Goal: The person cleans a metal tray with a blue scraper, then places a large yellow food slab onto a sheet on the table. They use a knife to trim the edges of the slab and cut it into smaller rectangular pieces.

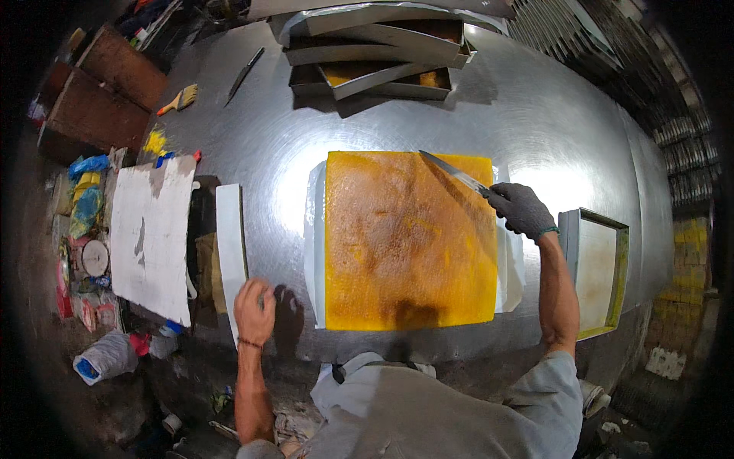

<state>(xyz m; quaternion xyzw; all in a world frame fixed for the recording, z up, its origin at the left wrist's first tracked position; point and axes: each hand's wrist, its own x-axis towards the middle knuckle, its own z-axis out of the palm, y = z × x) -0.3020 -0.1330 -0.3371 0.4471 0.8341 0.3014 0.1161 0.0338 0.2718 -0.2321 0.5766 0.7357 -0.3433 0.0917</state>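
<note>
Grey-shirted shoulders (459,413) fill the bottom of the view, and two forearms reach up from them onto a wide, shiny metal table (535,122). At the table's middle lies a large square slab of yellow-orange, brown-mottled sweet (409,239), resting on a white sheet (315,237) that shows along its left and right sides. The right hand (521,209), in a dark grey knitted glove, is closed around the handle of a long steel knife (455,174); the blade slants up and to the left over the slab's upper right corner. The bare left hand (254,310), with a thin band at the wrist, rests on the table near its front edge, fingers loosely curled and holding nothing, just beside the lower end of a narrow white strip (230,249).

Right of the slab, beyond the gloved hand, sits an empty square metal tray with a greenish rim (621,264). Further back, several metal trays (382,57) are stacked askew, some with orange residue. Left of those lie a wooden-handled brush (179,99) and a second dark blade (245,74). A large white board (151,236) sits at the table's left edge, with coloured bags and packets (86,203) beyond it.
</note>
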